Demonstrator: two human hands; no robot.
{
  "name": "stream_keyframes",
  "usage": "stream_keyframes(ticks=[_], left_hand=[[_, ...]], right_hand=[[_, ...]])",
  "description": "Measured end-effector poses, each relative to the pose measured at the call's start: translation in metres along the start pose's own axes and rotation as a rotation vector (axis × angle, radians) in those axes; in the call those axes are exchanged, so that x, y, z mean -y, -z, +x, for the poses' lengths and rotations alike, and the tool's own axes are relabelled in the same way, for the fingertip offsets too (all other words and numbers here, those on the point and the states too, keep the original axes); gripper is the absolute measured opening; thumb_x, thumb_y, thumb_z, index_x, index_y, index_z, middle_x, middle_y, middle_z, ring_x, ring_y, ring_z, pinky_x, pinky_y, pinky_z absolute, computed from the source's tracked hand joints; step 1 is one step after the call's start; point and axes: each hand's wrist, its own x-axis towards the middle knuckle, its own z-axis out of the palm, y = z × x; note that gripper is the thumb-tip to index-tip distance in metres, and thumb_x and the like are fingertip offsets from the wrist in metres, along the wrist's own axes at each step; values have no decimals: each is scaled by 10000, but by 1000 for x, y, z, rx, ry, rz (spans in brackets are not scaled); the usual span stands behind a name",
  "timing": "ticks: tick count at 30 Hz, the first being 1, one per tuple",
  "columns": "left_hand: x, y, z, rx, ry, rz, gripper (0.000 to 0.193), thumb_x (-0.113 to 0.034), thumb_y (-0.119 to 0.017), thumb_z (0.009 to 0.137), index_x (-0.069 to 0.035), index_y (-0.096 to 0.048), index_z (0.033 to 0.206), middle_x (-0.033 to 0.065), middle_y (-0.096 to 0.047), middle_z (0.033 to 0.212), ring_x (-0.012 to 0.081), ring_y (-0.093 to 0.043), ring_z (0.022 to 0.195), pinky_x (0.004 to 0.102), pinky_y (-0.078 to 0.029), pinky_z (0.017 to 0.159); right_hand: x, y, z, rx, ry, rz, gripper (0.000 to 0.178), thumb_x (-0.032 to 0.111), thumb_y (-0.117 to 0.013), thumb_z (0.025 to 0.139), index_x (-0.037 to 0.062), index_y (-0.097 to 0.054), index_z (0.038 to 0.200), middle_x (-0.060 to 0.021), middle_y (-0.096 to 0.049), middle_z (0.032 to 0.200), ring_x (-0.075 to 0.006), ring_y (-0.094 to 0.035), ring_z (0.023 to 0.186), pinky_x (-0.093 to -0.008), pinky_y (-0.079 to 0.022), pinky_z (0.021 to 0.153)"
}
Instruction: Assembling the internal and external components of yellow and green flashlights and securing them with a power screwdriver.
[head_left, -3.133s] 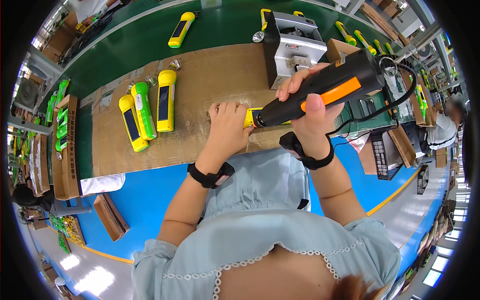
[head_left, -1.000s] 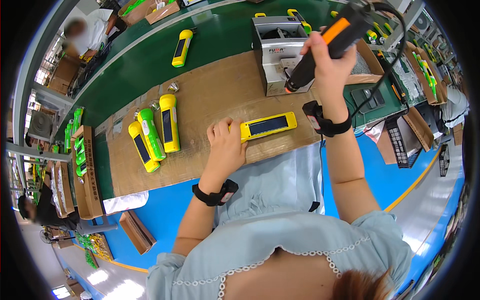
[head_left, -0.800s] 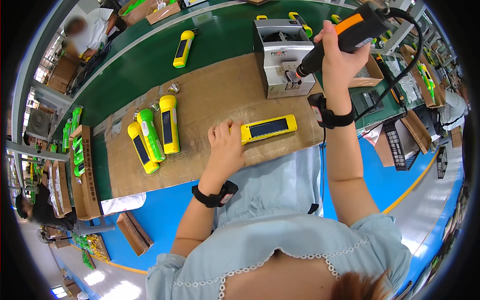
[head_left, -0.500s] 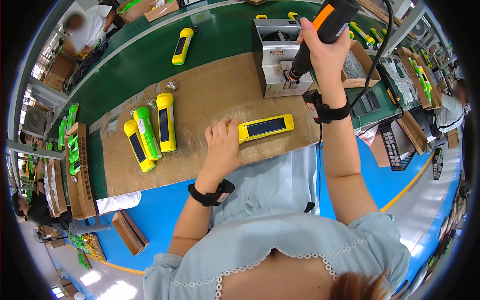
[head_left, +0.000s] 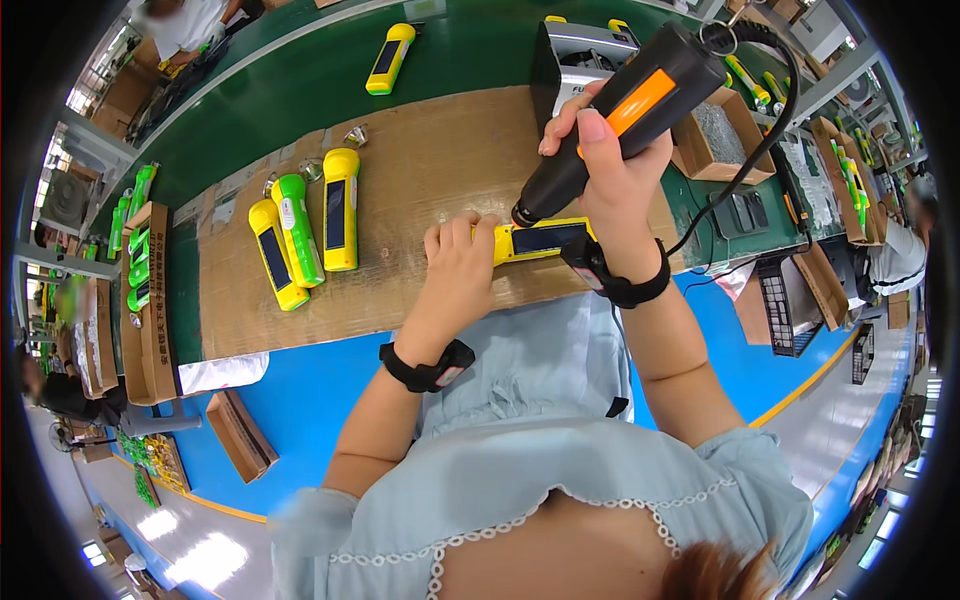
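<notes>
My left hand is closed around the left end of a yellow flashlight with a dark solar panel, lying on the cardboard sheet. My right hand grips a black and orange electric screwdriver, its cord running off the top end. The tip of the screwdriver points down at the flashlight, beside my left fingers; whether it touches a screw I cannot tell. Part of the flashlight's right end is hidden by my right wrist. To the left lie two yellow flashlights and a green one, loose silvery reflectors near their heads.
A grey boxy machine stands behind the screwdriver. A cardboard box of small metal screws sits to its right. Another yellow flashlight lies on the green bench. At the left edge is a long carton with green flashlights. Co-workers sit farther off.
My right hand has brought the screwdriver from the grey machine down and left to the flashlight. My left hand stays on the flashlight. The whole view has shifted slightly.
</notes>
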Motion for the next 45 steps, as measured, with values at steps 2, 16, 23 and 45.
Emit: stream_keyframes(ticks=[2,16,23,45], left_hand=[[2,-2,1,-5,-6,-22,608,59,-530,584,-2,-456,1185,194,-463,1097,353,-440,1077,450,-296,938],[2,-5,3,-42,-17,-16,562,-54,-583,618,0,-469,1166,201,-482,1102,350,-452,1082,469,-290,934],[3,3,7,35,7,-63,497,-141,-681,677,-21,-483,1117,155,-496,1092,316,-468,1070,461,-288,935],[-10,15,3,146,121,140,419,-236,-693,693,-29,-535,1021,138,-532,949,291,-506,976,505,-321,922]], right_hand=[[-6,-1,0,-7,-22,-12,240,98,-594,842,-19,-471,1013,-129,-571,727,-199,-571,601,-319,-493,573],[-17,-10,-3,-35,-119,-25,340,-37,-654,774,6,-440,1035,-63,-574,749,-114,-564,598,-242,-467,553],[-25,-11,0,5,-175,40,329,-76,-613,746,13,-432,1007,-74,-569,753,-122,-563,598,-254,-469,553],[3,9,14,22,-14,241,492,184,-727,749,15,-424,1098,-101,-573,799,-166,-578,672,-293,-486,616]])
